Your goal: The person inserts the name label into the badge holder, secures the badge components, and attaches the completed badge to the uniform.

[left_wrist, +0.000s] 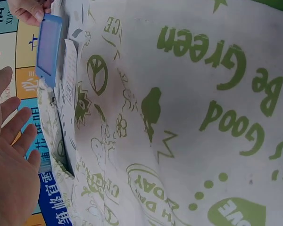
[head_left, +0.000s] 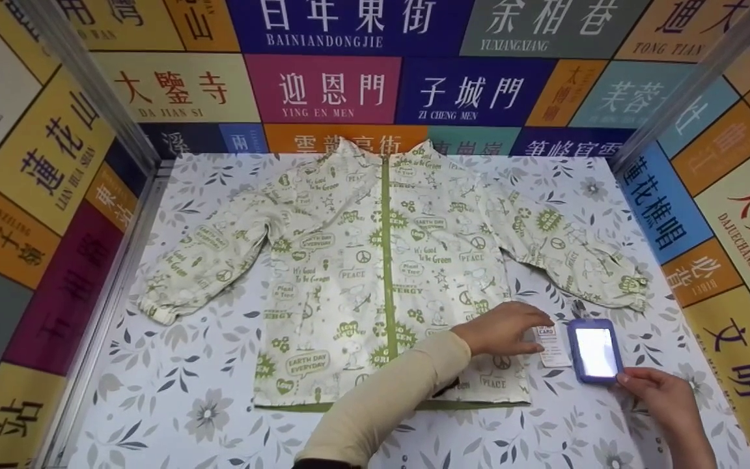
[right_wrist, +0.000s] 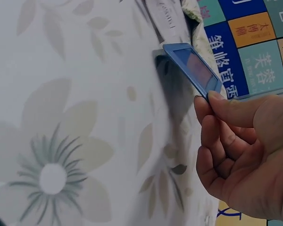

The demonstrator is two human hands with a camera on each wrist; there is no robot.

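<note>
A pale jacket [head_left: 323,260] with green printed words and cartoon figures lies spread out, its green-edged front running down the middle. Over its lower right part, my left hand [head_left: 512,327] reaches out with loosely spread fingers and holds nothing; the left wrist view shows the same hand [left_wrist: 14,150] apart from the cloth. Close to those fingertips lies a white printed card [head_left: 553,346]. My right hand [head_left: 665,397] pinches the lower right corner of a blue-purple badge holder [head_left: 595,350], between thumb and index finger. In the right wrist view the badge holder [right_wrist: 193,68] is tilted up off the table.
The jacket rests on a white table [head_left: 173,371] patterned with grey flowers and leaves. Panels with coloured Chinese place-name signs [head_left: 323,88] stand at the back and both sides. A metal post [head_left: 98,85] rises at the back left corner. A small dark clip [head_left: 578,307] sits above the badge holder.
</note>
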